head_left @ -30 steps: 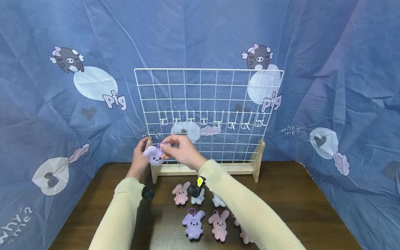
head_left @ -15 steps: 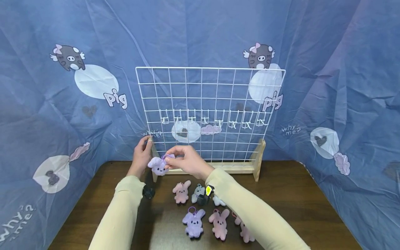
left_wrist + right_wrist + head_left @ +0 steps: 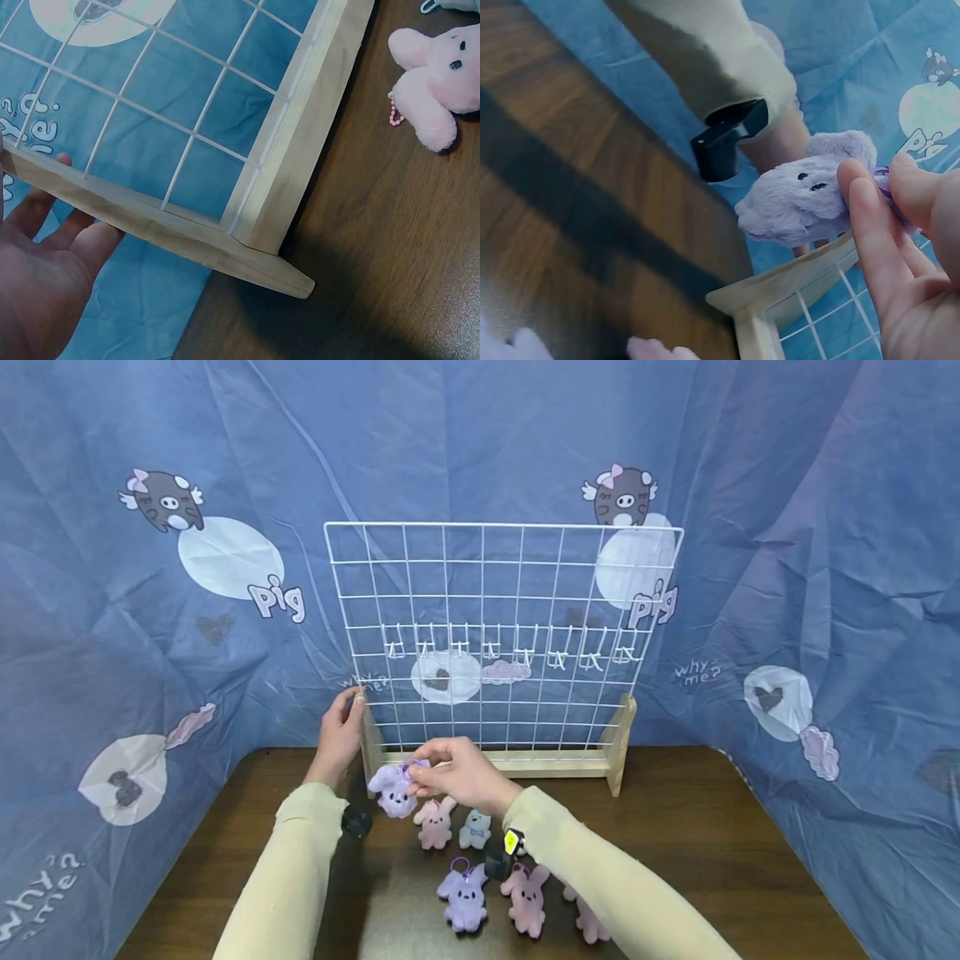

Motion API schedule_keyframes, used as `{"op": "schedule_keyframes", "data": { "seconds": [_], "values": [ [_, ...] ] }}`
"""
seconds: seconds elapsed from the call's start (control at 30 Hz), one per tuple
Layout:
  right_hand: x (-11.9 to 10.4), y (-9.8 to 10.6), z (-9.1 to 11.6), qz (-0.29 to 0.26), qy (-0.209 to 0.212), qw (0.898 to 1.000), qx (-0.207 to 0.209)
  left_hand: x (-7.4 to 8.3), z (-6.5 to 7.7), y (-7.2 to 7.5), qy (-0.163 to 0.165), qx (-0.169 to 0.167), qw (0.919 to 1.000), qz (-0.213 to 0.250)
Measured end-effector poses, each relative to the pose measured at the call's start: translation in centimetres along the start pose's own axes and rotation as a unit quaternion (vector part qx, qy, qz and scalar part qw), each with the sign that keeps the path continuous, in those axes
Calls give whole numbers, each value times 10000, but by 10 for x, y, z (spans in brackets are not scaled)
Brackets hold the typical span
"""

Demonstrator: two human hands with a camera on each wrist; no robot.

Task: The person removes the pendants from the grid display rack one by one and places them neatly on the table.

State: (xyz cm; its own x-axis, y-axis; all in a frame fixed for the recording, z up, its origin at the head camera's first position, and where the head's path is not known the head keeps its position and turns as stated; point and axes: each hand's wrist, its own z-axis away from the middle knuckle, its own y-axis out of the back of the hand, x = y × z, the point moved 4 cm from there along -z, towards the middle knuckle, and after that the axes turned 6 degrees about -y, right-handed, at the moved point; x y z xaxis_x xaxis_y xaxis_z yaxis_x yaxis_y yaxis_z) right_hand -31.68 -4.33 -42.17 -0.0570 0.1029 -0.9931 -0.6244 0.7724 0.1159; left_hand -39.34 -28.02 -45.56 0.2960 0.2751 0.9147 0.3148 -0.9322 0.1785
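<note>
My right hand (image 3: 467, 777) pinches a purple plush bunny keychain (image 3: 395, 792) near its purple ring, in the air in front of the rack's left end. In the right wrist view, thumb and fingers hold this bunny (image 3: 802, 196) at its ear end. My left hand (image 3: 339, 733) grips the left upright of a wooden-footed white wire grid rack (image 3: 501, 647); in the left wrist view the fingers reach behind the wooden upright (image 3: 150, 214). On the table lie another purple bunny (image 3: 465, 900), a pink bunny (image 3: 435, 823) and a grey-blue plush (image 3: 475, 831) with a bow.
Several white hooks (image 3: 492, 649) hang in a row across the grid. Two more pink bunnies (image 3: 527, 902) lie in the front row, the right one partly behind my right sleeve (image 3: 607, 868). Blue printed cloth (image 3: 495, 435) surrounds the brown wooden table (image 3: 690, 827).
My right hand has moved down and to the right with the purple bunny keychain, away from the rack's left upright. The left hand stays on the upright.
</note>
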Motion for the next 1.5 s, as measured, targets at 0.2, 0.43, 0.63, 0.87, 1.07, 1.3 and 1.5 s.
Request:
{"op": "schedule_keyframes", "data": {
  "seconds": [0.2, 0.43, 0.63, 0.87, 1.07, 1.3, 1.5],
  "values": [
    [17, -4, 4, -421, -174, 9989, -52, 0, 0, 0, 8, -24, 10000, 37],
    [44, -12, 12, -563, -401, 9976, 48, -3, 0, 0, 73, -73, 9999, -13],
    [64, -22, 15, -725, -566, 9957, 138, -3, 1, 0, 14, -72, 10000, -24],
    [77, -33, 21, -843, -749, 9936, -5, -1, 2, 0, 76, -102, 9999, -21],
    [89, -42, 24, -578, -876, 9945, -30, 1, 2, -1, 68, -144, 9999, 48],
    [96, -49, 27, 110, -966, 9952, 104, 0, 1, -1, 117, -186, 9997, 46],
    [93, -52, 29, 1015, -1063, 9890, 179, 2, 2, -1, 124, -186, 9997, 77]
  ]
}}
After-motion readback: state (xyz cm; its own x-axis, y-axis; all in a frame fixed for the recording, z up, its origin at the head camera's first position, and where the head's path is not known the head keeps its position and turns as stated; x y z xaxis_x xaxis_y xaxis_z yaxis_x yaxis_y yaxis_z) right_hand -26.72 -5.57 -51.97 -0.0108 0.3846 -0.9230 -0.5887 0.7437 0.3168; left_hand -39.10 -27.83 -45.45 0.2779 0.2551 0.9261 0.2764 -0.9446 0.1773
